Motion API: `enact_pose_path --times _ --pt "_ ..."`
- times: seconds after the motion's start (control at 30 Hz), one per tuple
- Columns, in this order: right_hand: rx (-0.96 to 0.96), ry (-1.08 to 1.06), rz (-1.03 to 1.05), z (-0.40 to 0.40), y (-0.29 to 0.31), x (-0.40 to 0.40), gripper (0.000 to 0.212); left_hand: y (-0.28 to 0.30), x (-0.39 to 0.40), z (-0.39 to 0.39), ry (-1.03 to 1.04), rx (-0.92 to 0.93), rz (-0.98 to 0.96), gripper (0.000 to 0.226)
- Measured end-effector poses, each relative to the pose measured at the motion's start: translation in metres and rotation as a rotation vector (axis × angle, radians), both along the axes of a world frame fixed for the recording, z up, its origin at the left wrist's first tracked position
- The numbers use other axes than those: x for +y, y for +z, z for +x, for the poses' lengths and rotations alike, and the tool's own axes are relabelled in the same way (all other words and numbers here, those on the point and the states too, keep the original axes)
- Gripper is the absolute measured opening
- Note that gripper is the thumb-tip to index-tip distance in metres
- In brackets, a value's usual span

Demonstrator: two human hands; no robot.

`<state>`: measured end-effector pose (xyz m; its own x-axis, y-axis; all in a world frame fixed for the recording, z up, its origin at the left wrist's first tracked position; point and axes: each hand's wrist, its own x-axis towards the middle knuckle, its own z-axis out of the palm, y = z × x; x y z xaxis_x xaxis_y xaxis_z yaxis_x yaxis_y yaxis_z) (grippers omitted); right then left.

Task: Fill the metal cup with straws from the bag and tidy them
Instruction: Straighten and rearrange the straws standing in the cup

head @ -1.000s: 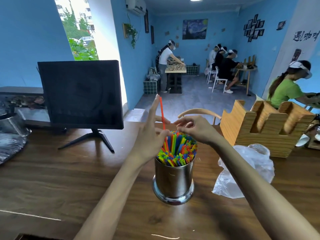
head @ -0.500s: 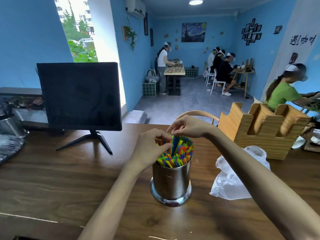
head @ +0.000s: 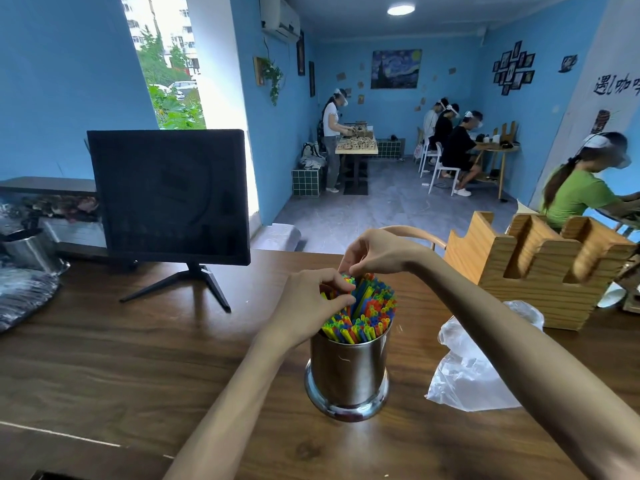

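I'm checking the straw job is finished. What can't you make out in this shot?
- Straws: the tops at the back and left, head view, are covered by the left hand and right hand.
- Plastic bag: whether any straws remain inside, the crumpled film is too cloudy.
- Metal cup: inside depth hidden by its wall.

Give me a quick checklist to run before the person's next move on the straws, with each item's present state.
1. Metal cup upright on the table: ok.
2. Cup filled with straws: ok, the coloured bundle packs it to the rim.
3. Straw tops level: not ok, those at the back stand higher than those in front.
4. Left hand on the bundle: ok, fingers curled over the straw tops on the left side.
5. Right hand on the bundle: ok, fingertips pinch straw tops at the back.
6. Plastic bag emptied: cannot tell, it lies crumpled right of the cup and no straws show through.
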<state>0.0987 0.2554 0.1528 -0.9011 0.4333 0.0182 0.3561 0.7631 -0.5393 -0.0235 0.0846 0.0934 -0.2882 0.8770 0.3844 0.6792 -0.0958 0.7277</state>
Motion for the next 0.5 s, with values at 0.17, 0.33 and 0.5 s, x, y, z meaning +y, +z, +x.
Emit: enact_pose_path --times 0.17,0.33,0.5 --pt "0.050 0.000 -0.006 0.002 -0.003 0.000 0.006 -0.001 -0.002 0.001 -0.004 -0.016 0.005 0.017" --pt "0.139 -0.016 0.023 0.006 -0.002 -0.001 0.013 0.000 -0.003 0.000 -0.009 -0.035 0.002 0.010" --pt "0.197 -0.039 0.038 0.012 0.007 0.000 0.022 0.001 -0.003 0.000 -0.022 -0.013 -0.022 0.013"
